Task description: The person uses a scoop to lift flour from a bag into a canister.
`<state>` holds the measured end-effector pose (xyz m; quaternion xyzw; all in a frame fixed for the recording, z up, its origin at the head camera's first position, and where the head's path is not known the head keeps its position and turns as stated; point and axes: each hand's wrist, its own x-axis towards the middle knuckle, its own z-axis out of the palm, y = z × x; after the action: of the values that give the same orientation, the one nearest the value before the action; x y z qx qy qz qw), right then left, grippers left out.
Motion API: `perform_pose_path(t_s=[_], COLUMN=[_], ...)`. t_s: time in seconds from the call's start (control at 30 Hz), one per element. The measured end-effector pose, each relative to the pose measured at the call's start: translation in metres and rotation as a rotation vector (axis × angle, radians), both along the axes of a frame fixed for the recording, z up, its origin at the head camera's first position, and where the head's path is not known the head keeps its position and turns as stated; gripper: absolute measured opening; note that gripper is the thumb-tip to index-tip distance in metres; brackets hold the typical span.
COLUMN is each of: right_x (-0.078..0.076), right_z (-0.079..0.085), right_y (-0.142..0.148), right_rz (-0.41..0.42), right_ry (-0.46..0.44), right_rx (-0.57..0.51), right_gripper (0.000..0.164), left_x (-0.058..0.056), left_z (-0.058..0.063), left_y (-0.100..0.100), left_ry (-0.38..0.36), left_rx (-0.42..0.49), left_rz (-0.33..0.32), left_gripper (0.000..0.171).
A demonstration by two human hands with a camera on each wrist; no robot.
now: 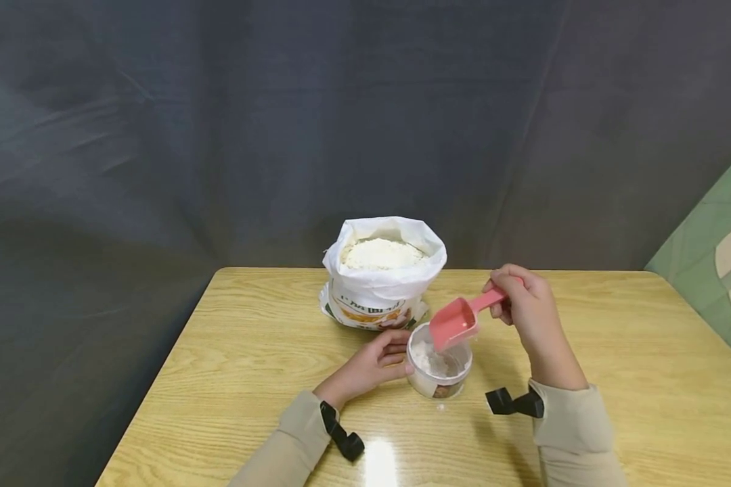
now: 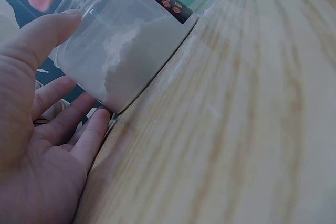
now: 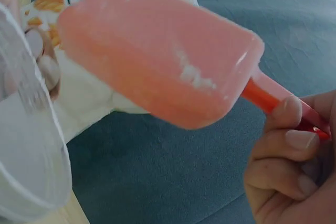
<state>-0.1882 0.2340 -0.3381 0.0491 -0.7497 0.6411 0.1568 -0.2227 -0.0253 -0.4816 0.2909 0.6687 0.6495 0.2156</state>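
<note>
Right hand [image 1: 526, 304]: thumb and curled fingers pinch the scoop's handle, to the right of the tub and raised above the table [image 1: 237, 365].

Scoop [image 1: 453, 325]: pink, its bowl slanting down leftward over the tub's mouth; the right-wrist view has a smear of white powder on the outside of the bowl.

Left hand [image 1: 378, 365]: fingers loosely extended, thumb apart from them, tips resting against the left side of the tub.

Tub [image 1: 423, 385]: clear-walled, upright on the table, just in front of the sack; dark label with orange drawings on its side.

Powder in tub [image 2: 139, 51]: white, heaped unevenly and climbing part of the wall.

Sack [image 1: 371, 291]: white, printed in green and orange, standing behind the tub with its top open; pale powder [image 1: 384, 255] mounded inside.

Sleeves: beige on both arms, each with a black wrist mount.

Surroundings: dark cloth [image 1: 341, 122] behind the table, green patterned panel [image 1: 688, 250] at the right edge.
</note>
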Motion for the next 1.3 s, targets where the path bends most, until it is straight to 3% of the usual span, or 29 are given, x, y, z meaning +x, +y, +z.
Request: perform_pose_path(t_s=[0.13, 0.4, 0.67, 0.83, 1.1, 1.3], right_x=[0.003, 0.008, 0.001, -0.008, -0.033, -0.048], right_z=[-0.001, 0.004, 0.022, 0.041, 0.061, 0.074], right_y=[0.002, 0.002, -0.002, -0.007, -0.015, -0.023], right_rz=[0.029, 0.010, 0.003, 0.003, 0.054, 0.080], right_ry=[0.042, 0.123, 0.108, 0.107, 0.066, -0.036], right_rx=[-0.184, -0.483, -0.609, -0.554, -0.313, 0.000], right_gripper=[0.039, 0.047, 0.040, 0.034, 0.031, 0.035], left_x=[0.001, 0.002, 0.004, 0.003, 0.001, 0.001], left_z=[0.000, -0.003, -0.001, 0.000, 0.000, 0.001], left_y=[0.000, 0.002, 0.001, 0.001, 0.001, 0.000], left_ry=[-0.013, -0.010, -0.012, 0.001, 0.002, 0.005], left_rx=[0.002, 0.018, 0.012, 0.012, 0.014, 0.008], left_rz=[-0.006, -0.007, 0.009, 0.008, 0.006, 0.008], left_gripper=[0.059, 0.057, 0.058, 0.058, 0.057, 0.057])
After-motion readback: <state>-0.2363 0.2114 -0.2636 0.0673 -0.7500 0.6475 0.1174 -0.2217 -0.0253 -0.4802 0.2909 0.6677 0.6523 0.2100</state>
